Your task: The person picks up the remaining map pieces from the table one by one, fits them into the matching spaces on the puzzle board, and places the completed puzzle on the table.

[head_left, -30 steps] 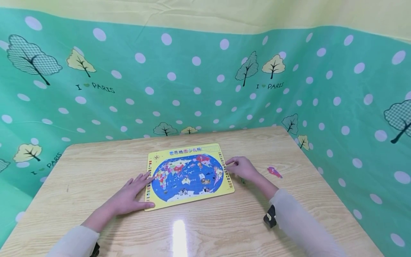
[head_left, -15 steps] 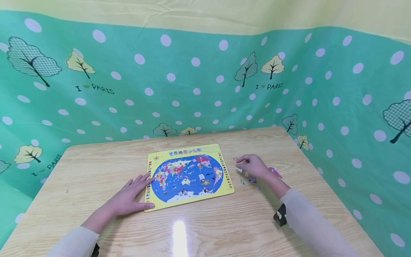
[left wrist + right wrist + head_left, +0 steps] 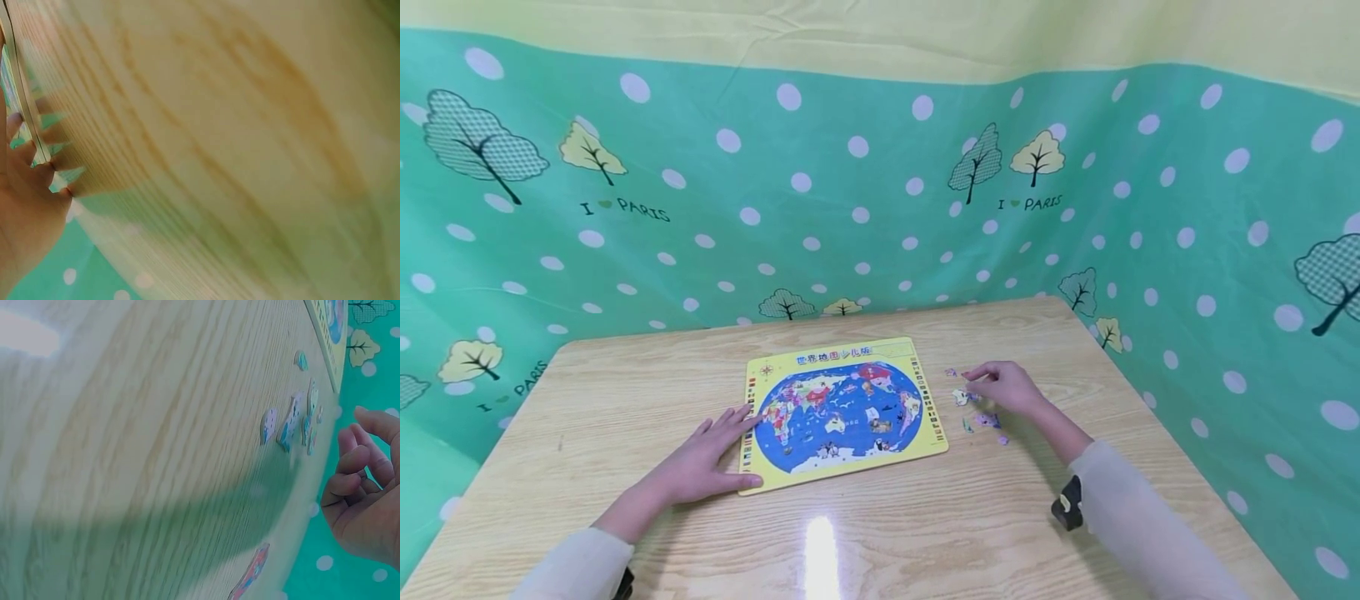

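My left hand (image 3: 711, 458) lies with spread fingers on the left edge of a yellow-bordered world map puzzle board (image 3: 842, 479). In the left wrist view, the left fingertips (image 3: 44, 169) reach the side of the board. To the right of the board, my right hand (image 3: 1011, 390) hovers over small puzzle pieces, thumb and index finger apart, the other fingers loosely bent. Nothing shows between its fingers in the right wrist view. Among the pieces are a purple one (image 3: 987, 420), a pale one (image 3: 960, 397) and a small green one (image 3: 302, 360).
A long red piece (image 3: 250, 573) lies apart from the others, seen in the right wrist view and hidden by the forearm in the head view. Green dotted cloth (image 3: 850, 208) hangs behind the wooden table (image 3: 887, 542) and along its sides.
My right hand has moved right, from the board's right edge to over the loose pieces, uncovering several of them. The left hand and the board have stayed in place.
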`<act>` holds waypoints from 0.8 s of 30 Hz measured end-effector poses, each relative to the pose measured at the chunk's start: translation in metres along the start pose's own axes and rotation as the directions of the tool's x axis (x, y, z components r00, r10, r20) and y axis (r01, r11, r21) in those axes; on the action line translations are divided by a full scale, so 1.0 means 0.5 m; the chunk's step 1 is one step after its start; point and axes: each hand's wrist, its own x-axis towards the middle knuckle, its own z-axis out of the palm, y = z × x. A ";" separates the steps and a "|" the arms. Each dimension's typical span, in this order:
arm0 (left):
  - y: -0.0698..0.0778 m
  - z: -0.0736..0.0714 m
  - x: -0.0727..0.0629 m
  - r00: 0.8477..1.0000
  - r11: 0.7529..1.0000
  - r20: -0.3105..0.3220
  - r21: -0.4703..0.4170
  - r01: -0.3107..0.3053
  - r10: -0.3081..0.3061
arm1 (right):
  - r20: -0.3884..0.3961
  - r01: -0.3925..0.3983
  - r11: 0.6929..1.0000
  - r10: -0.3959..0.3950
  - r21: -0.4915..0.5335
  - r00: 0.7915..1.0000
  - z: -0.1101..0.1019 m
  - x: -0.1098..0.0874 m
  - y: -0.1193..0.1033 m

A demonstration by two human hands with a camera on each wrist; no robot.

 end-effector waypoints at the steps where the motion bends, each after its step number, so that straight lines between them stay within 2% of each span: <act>1: 0.000 0.000 0.000 1.000 1.000 -0.001 0.001 0.000 0.000 | -0.003 -0.004 1.000 0.004 -0.003 1.000 -0.001 0.001 0.002; 24: 0.004 -0.002 -0.002 1.000 1.000 -0.009 0.003 -0.002 0.002 | -0.037 -0.021 1.000 0.022 0.020 0.999 0.005 0.020 0.003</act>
